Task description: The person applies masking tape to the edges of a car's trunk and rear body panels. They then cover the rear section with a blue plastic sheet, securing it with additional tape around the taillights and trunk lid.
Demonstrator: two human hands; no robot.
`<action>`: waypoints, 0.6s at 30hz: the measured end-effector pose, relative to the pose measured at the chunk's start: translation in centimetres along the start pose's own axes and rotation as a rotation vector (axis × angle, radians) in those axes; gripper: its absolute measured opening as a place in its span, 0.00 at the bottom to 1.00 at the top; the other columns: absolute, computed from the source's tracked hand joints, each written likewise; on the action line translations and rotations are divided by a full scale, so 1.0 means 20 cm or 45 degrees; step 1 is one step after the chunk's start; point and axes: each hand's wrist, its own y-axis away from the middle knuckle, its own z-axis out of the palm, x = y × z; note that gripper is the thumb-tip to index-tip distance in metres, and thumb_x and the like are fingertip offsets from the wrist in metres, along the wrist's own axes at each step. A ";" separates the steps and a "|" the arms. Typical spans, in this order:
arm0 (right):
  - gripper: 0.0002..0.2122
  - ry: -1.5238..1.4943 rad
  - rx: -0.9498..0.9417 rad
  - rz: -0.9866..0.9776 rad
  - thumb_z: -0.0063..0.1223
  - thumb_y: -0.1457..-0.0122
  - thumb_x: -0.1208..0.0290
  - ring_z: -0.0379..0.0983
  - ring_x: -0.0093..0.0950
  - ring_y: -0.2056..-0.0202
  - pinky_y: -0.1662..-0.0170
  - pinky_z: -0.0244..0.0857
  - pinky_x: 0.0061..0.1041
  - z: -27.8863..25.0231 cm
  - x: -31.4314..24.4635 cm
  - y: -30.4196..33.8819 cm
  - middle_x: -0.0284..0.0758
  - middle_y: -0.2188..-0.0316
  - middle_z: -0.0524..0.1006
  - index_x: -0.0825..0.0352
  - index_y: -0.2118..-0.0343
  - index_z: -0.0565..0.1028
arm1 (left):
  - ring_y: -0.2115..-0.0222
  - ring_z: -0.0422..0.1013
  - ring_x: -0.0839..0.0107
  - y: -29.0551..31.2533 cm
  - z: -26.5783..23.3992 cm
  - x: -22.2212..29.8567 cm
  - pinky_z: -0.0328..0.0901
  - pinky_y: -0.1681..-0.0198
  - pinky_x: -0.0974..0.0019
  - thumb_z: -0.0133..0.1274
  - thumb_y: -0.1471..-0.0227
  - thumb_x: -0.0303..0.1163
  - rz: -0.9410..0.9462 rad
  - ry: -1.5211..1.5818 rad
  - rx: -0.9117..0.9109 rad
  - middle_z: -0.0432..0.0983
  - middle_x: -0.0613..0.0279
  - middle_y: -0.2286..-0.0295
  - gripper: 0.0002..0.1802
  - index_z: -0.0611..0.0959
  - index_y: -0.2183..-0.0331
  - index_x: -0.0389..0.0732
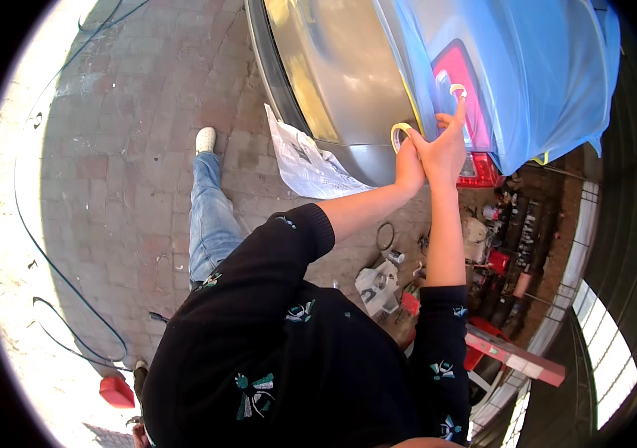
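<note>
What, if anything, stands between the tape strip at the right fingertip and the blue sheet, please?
Nothing visible does: the pale tape strip by the right hand shows directly in front of the blue sheet. Whether they touch, I cannot tell. The tape roll and left hand are farther left, out of that path.

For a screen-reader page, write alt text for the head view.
A person's left hand holds a roll of yellow tape beside their right hand, whose finger points up at a curled pale strip, at a vehicle partly draped in blue sheeting. A red taillight shows below the sheeting.
</note>
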 end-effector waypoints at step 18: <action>0.44 0.060 0.205 0.133 0.65 0.46 0.71 0.77 0.39 0.59 0.57 0.69 0.37 -0.10 0.11 0.12 0.42 0.59 0.78 0.70 0.33 0.45 | 0.66 0.69 0.61 0.23 -0.27 0.03 0.66 0.60 0.61 0.46 0.51 0.15 0.138 -0.792 0.073 0.65 0.53 0.58 0.24 0.73 0.51 0.42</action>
